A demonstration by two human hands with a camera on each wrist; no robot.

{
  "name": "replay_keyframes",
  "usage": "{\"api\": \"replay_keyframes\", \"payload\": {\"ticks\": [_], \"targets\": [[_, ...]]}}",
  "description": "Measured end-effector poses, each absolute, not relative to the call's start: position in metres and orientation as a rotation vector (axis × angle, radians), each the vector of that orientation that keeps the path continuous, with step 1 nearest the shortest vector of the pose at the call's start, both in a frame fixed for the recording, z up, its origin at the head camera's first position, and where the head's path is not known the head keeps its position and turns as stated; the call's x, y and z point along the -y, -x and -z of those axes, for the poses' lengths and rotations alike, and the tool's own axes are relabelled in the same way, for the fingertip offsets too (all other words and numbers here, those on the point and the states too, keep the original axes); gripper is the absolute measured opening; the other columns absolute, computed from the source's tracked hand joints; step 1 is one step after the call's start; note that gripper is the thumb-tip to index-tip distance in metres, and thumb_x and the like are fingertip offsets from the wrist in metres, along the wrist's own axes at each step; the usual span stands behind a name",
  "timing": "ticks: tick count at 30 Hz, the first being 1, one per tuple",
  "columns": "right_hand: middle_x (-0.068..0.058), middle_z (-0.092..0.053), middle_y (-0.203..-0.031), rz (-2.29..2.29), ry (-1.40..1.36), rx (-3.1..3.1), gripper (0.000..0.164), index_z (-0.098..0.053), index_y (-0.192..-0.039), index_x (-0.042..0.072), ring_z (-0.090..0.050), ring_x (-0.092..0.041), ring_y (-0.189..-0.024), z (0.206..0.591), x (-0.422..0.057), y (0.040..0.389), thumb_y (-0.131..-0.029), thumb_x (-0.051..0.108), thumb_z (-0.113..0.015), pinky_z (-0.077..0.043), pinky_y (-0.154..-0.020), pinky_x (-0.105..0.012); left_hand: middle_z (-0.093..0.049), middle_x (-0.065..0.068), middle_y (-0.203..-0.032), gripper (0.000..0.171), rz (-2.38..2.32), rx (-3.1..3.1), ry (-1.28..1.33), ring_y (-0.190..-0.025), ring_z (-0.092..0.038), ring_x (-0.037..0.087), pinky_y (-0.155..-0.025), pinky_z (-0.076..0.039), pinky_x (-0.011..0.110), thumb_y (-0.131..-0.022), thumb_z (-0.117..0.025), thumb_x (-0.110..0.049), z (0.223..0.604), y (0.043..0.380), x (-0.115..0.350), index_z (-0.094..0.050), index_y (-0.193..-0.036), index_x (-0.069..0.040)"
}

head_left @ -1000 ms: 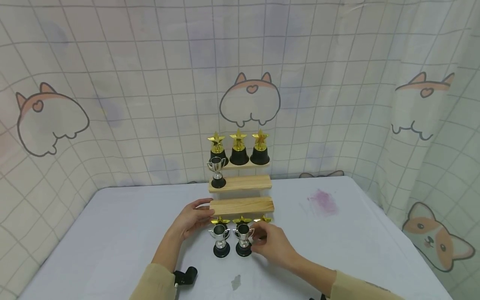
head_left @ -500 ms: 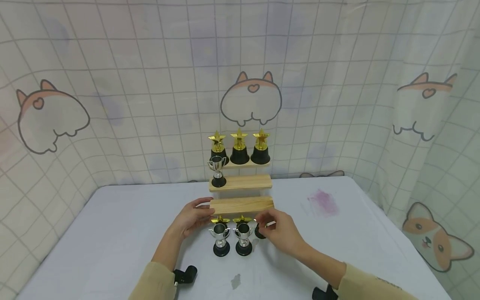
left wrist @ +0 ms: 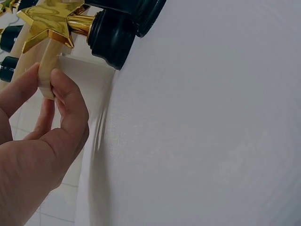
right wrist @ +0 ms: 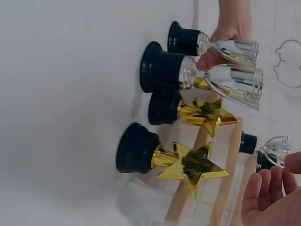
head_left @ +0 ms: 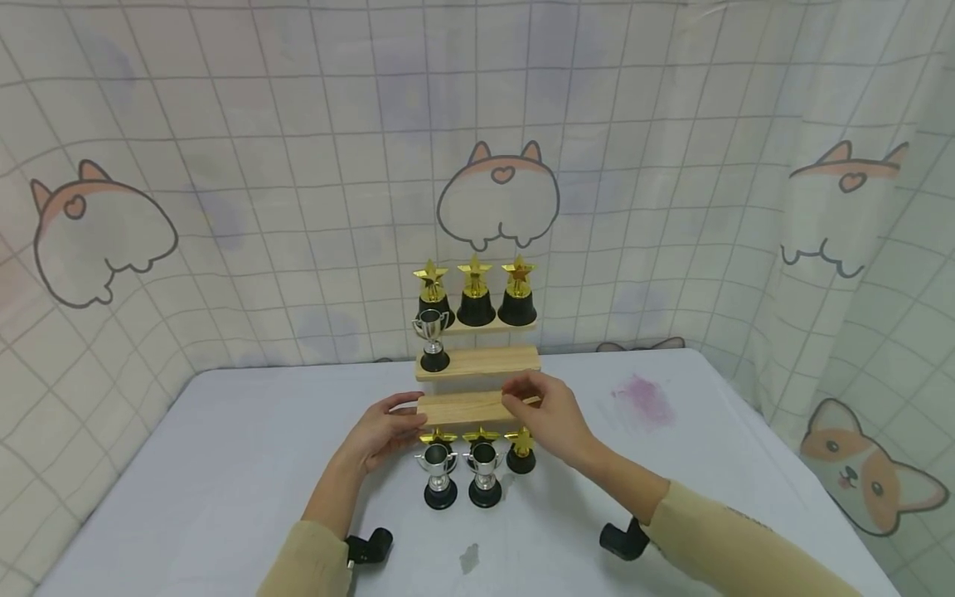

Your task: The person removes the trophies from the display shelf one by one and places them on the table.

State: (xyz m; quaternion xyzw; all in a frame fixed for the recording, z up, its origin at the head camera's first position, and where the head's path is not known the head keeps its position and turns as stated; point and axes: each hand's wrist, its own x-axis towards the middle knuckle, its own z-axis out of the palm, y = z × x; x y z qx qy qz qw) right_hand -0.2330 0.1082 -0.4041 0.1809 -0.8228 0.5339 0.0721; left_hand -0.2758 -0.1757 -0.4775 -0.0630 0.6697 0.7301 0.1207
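My left hand [head_left: 382, 433] pinches the left end of the lowest wooden shelf [head_left: 462, 409]; the left wrist view shows thumb and fingers on both sides of the board. My right hand [head_left: 552, 414] hovers by that shelf's right end, fingers loosely bent, nothing held in the right wrist view. Below it, a gold star trophy [head_left: 522, 452] stands upright on the table. Two more star trophies are beside it, partly hidden behind two silver cup trophies, a left cup [head_left: 438, 474] and a right cup [head_left: 485, 474].
Three gold star trophies [head_left: 476, 292] line the top shelf. One silver cup [head_left: 432, 338] stands at the left of the middle shelf [head_left: 492, 363]. A white cloth [head_left: 239, 464] covers the table, and a grid-patterned curtain [head_left: 313, 166] hangs behind.
My right hand has left the right star trophy on the table and risen to the lowest shelf's right end, uncovering that trophy. My left hand stays on the shelf.
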Motion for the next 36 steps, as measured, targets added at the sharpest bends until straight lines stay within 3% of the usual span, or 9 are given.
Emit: {"api": "replay_keyframes", "payload": {"ticks": [10,20,36], "targets": [[-0.005,-0.070,-0.106,-1.624,-0.607,2.461,0.021,-0.070,-0.115,-0.001,-0.065,-0.022,-0.099,0.395,-0.086,0.255,-0.096,0.007,-0.072,-0.056,-0.087,-0.036,-0.057,0.026,-0.135,0.059,-2.117,-1.964,0.190,-0.101,-0.067,0.025,-0.081,-0.058,0.033,-0.092,-0.073,0.000,0.479,0.275,0.176,-0.050,-0.147,0.000],[-0.008,-0.070,-0.113,-1.647,-0.597,2.517,0.024,-0.070,-0.118,0.004,-0.065,-0.022,-0.106,0.393,-0.062,0.274,-0.097,0.014,-0.073,-0.055,-0.092,-0.035,-0.056,0.025,-0.136,0.061,-2.117,-1.948,0.168,-0.102,-0.067,0.024,-0.085,-0.058,0.034,-0.093,-0.072,-0.002,0.480,0.275,0.177,-0.046,-0.149,0.002],[-0.011,-0.069,-0.116,-1.730,-0.491,2.545,0.030,-0.070,-0.122,0.001,-0.065,-0.024,-0.109,0.390,-0.035,0.309,-0.097,0.016,-0.073,-0.057,-0.086,-0.035,-0.056,0.025,-0.136,0.059,-2.109,-1.957,0.148,-0.103,-0.067,0.024,-0.084,-0.058,0.034,-0.094,-0.071,-0.004,0.480,0.277,0.179,-0.046,-0.149,0.001]]}}
